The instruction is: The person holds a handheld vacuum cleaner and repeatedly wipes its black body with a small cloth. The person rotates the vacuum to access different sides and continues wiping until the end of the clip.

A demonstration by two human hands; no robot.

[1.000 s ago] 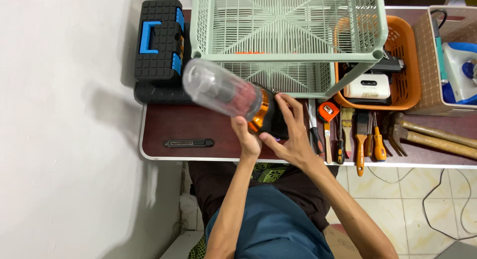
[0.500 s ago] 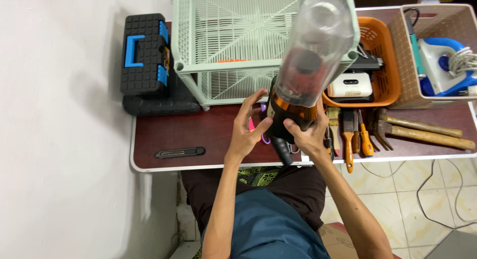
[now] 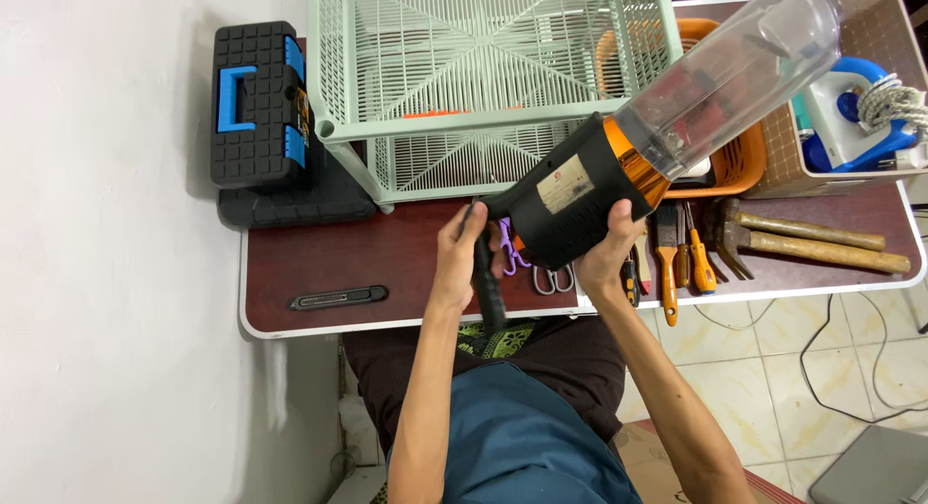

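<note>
I hold a handheld vacuum cleaner (image 3: 580,190) up over the table, tilted so its clear dust canister (image 3: 739,74) points up to the right. The body is black with an orange ring below the canister. My left hand (image 3: 464,253) grips its black handle at the lower left. My right hand (image 3: 609,248) cups the underside of the black body. A label plate faces me on the body.
A pale green wire rack (image 3: 483,79) stands at the back of the dark red table (image 3: 387,262). A black and blue toolbox (image 3: 256,103) is far left, a utility knife (image 3: 338,296) near the front edge. Hammers (image 3: 812,238), screwdrivers, scissors (image 3: 553,280) and an orange basket (image 3: 739,161) lie right.
The vacuum has swung from lying leftward to upright and now tilts up to the right. My left hand has slid down onto the handle; my right hand stays under the body.
</note>
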